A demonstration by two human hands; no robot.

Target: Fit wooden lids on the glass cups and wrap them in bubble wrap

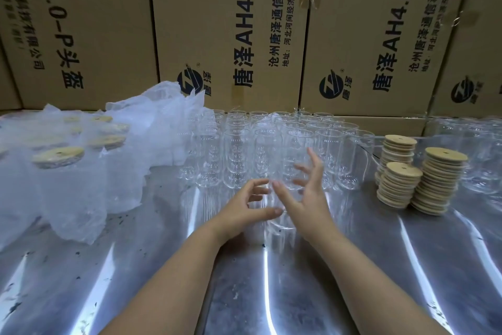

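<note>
A clear glass cup (pixel 274 222) is standing at the middle of the counter (pixel 152 266). It is smooth, cylindrical and so transparent that its outline is blurring into the metal behind it. The left hand (pixel 245 208) is holding it, with the fingers curling round the far side and the thumb lying across the near face. The right hand (pixel 308 199) is hovering at the cup's 3 o'clock side, and its fingers (pixel 315 161) are spreading wide apart and gripping nothing.

At 12 o'clock, a block of bare glass cups (pixel 271 150) is standing upright in tight rows, rim beside rim. At 2 o'clock, three stacks of wooden lids (pixel 434 182) are sitting close together. The lids are thin pale discs, and each top one is showing a small hole. At 10 o'clock, lidded cups (pixel 58 156) are standing inside cloudy, crumpled bubble wrap (pixel 152 128).

The counter is a shiny metal sheet that is carrying long streaks of glare and dark specks. Behind everything, brown cardboard boxes (pixel 231 36) with black printed lettering are forming a wall along the counter's far edge.
</note>
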